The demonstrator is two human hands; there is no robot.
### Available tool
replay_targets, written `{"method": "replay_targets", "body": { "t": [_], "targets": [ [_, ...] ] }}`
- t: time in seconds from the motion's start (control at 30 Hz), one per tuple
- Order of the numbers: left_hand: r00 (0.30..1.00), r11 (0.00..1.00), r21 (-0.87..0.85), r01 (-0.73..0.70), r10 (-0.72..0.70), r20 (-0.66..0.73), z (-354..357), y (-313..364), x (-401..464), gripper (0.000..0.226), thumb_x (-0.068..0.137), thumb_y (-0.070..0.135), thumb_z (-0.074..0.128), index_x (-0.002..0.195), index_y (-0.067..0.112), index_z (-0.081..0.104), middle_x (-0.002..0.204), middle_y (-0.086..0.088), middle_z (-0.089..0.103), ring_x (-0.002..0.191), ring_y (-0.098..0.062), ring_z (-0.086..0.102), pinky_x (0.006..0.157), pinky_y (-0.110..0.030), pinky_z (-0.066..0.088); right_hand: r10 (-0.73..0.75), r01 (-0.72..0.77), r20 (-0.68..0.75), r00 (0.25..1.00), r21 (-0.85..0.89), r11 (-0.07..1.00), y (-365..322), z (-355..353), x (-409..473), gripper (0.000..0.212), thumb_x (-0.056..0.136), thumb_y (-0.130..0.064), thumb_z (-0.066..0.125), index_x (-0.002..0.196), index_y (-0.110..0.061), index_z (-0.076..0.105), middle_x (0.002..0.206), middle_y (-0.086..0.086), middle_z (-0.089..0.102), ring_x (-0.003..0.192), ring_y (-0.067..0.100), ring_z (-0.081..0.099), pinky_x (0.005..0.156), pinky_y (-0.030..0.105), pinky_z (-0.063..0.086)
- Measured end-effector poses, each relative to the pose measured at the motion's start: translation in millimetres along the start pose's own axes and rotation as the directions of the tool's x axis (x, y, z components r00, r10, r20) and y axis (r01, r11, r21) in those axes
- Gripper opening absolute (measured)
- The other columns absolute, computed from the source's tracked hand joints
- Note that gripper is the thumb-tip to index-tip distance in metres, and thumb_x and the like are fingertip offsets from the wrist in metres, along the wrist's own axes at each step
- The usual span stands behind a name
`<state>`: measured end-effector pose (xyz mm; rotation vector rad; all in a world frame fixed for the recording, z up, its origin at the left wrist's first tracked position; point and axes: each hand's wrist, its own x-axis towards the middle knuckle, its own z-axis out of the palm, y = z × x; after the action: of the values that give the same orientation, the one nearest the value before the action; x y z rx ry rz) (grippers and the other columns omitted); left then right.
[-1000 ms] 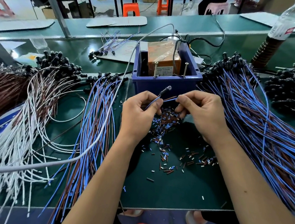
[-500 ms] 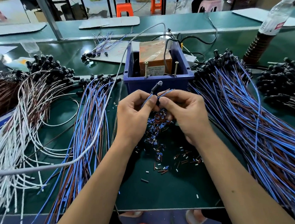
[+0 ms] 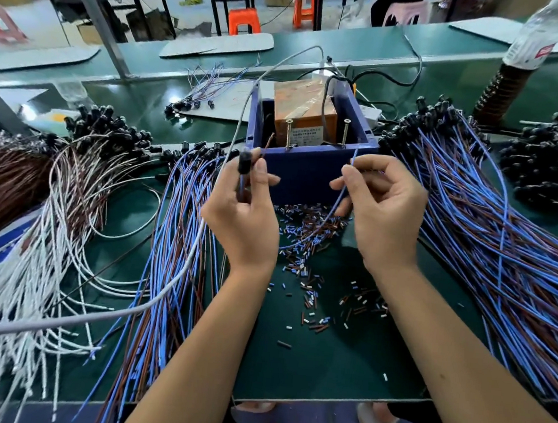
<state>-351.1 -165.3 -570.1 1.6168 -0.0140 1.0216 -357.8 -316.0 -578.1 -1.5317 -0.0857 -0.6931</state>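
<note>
So the blue wire [image 3: 332,212] is sagging in a loop between both hands. The left hand [image 3: 246,222] is gripping its black cap [image 3: 244,165] end, fingers curled round it. The right hand [image 3: 381,212] is pinching the other end with thumb and forefinger, the rest loosely curled. Snipped bits [image 3: 303,270] are lying under the wrists, and a blue box [image 3: 303,180] is sitting just beyond the fingertips.

Left grip [image 3: 244,215] pinches black connector [image 3: 244,163]; right grip [image 3: 384,213] pinches blue wire [image 3: 341,191].

Left hand [image 3: 244,215] and right hand [image 3: 382,212] apart, both in pinch grips.
</note>
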Motion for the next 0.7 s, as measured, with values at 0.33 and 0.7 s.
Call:
{"method": "replay_targets", "body": {
  "t": [0.33,0.7],
  "targets": [
    [0.997,1.000,-0.003,-0.006,0.006,0.080,7.7,-3.1,0.6,0.015,0.101,0.016,0.064,0.105,0.030,0.071,0.079,0.005,0.076,0.071,-0.003,0.069,0.069,-0.024,0.054,-0.397,0.264,-0.181,0.900,-0.499,0.825,-5.2,8.7,6.0,0.022,0.099,-0.005,0.064,0.116,0.000,0.078,0.094,0.009,0.079,0.082,0.010,0.071,0.076,0.013,0.054],
    [0.994,1.000,0.003,-0.020,0.020,0.110,6.8,2.6,-1.1,0.030,0.102,0.015,0.064,0.095,0.044,0.065,0.076,0.003,0.075,0.075,-0.010,0.071,0.076,-0.011,0.045,-0.442,0.328,-0.062,0.895,-0.581,0.745,-6.2,12.1,16.5,0.021,0.099,-0.002,0.062,0.110,0.002,0.079,0.077,0.010,0.074,0.063,0.015,0.059,0.063,0.011,0.036]
  ]
}}
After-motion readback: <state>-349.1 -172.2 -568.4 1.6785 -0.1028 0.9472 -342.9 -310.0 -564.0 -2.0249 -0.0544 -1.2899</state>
